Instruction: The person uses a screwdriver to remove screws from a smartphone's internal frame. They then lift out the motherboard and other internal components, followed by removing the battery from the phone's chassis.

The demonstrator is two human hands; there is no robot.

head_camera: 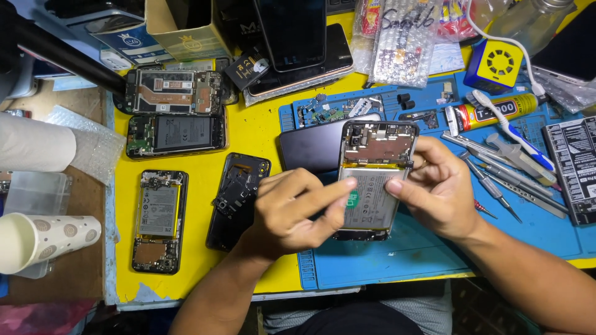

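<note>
my left hand [292,211] pinches the bottom of the open phone [372,180], with one finger lying flat on its grey battery [369,201]. my right hand [437,189] grips the phone's right edge, thumb on the battery. the phone sits just above the blue mat [397,254], in the middle of the yellow table [248,127]. a dark back cover [310,146] lies behind it. three more open phones [160,220] lie to the left. a glue tube [490,111] and small screwdrivers [496,186] lie to the right.
</note>
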